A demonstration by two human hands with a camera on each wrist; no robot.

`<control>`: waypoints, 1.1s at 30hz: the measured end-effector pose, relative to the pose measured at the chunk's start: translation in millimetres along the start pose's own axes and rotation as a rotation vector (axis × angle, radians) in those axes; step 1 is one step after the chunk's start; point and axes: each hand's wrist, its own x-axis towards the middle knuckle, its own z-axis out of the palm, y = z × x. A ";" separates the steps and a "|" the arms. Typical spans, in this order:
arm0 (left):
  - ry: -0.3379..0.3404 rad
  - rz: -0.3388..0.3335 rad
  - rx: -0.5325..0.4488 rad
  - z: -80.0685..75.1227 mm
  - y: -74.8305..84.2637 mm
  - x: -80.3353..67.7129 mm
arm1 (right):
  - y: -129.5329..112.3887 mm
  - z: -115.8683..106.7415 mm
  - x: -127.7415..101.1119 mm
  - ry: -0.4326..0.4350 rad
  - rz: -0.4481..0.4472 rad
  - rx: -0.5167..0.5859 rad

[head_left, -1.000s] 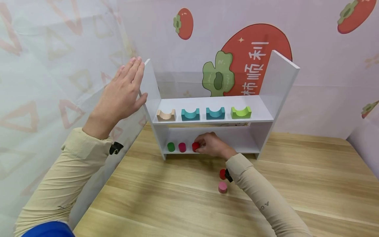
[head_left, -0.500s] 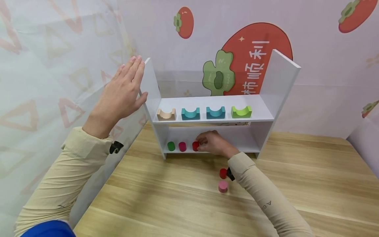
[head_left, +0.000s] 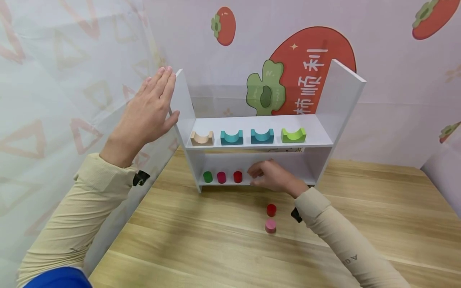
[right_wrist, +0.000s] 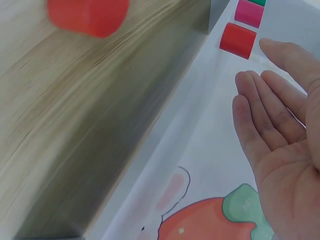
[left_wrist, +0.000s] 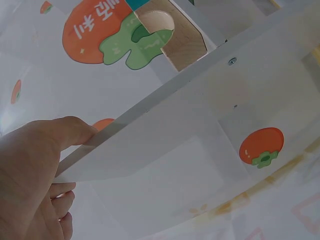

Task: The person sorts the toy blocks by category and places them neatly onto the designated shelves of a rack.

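Note:
My left hand (head_left: 145,110) holds the upper front corner of the white shelf (head_left: 260,146) by its left side panel. The left wrist view shows the panel's edge (left_wrist: 145,105) between thumb and fingers. Inside the lower tier my right hand (head_left: 271,176), relaxed and with nothing in it, is just right of a red cylinder block (head_left: 237,177). In the right wrist view its thumb tip is close beside that red block (right_wrist: 238,40). A magenta cylinder (head_left: 221,177) and a green cylinder (head_left: 207,177) stand farther left in the same row.
Along the upper tier sit a beige arch block (head_left: 202,139), two teal arch blocks (head_left: 262,136) and a lime-green arch block (head_left: 293,136). Another red cylinder (head_left: 271,210) and a pink cylinder (head_left: 270,226) stand on the wooden table (head_left: 201,248) in front.
My right hand has let go of the red cylinder on the lower tier and moved right, leaving it standing in the row. The left hand has kept its place on the panel.

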 end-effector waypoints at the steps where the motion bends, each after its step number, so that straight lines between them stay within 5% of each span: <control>1: 0.002 0.001 0.000 0.2 0.0 0.0 | 0.6 -1.3 -3.1 -0.011 0.000 -0.002; 17: -0.010 0.000 0.004 -2.2 0.6 0.2 | 27.3 -5.3 -48.2 -0.124 -0.046 -0.021; 33: -0.024 -0.008 0.005 -4.6 2.1 0.4 | 56.1 20.6 -71.8 -0.164 -0.017 0.041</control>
